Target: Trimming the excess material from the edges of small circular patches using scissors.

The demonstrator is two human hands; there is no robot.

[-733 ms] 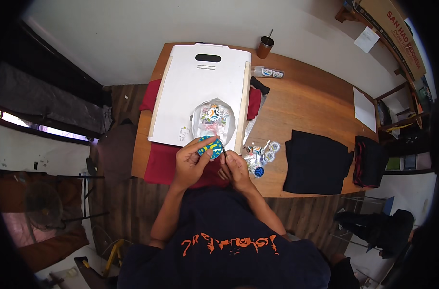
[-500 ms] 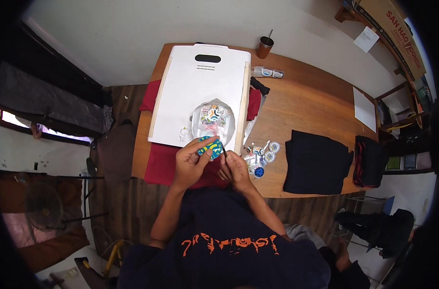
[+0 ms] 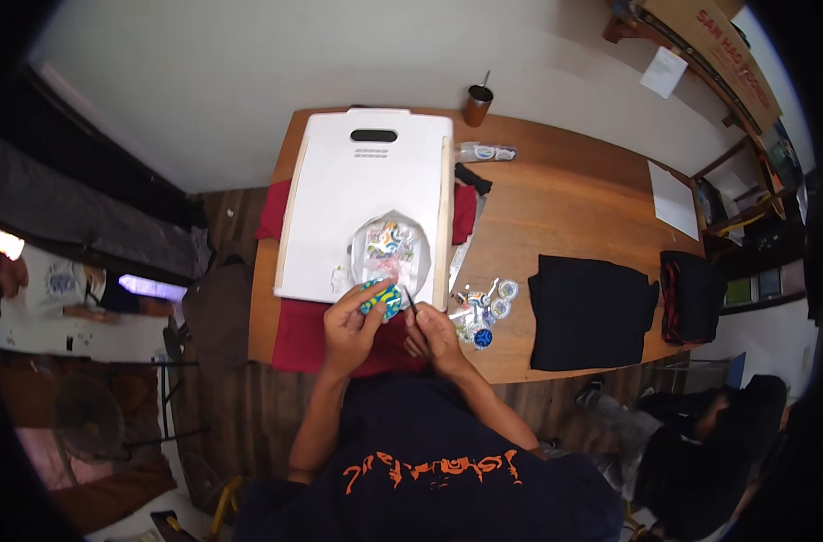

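My left hand (image 3: 353, 327) holds a small round badge (image 3: 381, 296) patterned in blue, green and yellow, just above the near edge of a white board (image 3: 339, 208). My right hand (image 3: 435, 336) grips a thin dark tool (image 3: 410, 300) whose tip points up toward the badge. Right behind the badge lies a clear plastic bag (image 3: 391, 251) with several colourful badges, resting on the white board. A red cloth (image 3: 303, 336) lies under the board and under both hands.
Several loose round badges (image 3: 482, 307) lie on the wooden table (image 3: 565, 190) to the right of my hands. Further right is folded black cloth (image 3: 590, 309). At the back stand a brown cup (image 3: 477, 104) and a clear packet (image 3: 485, 152). A white sheet (image 3: 673, 199) lies far right.
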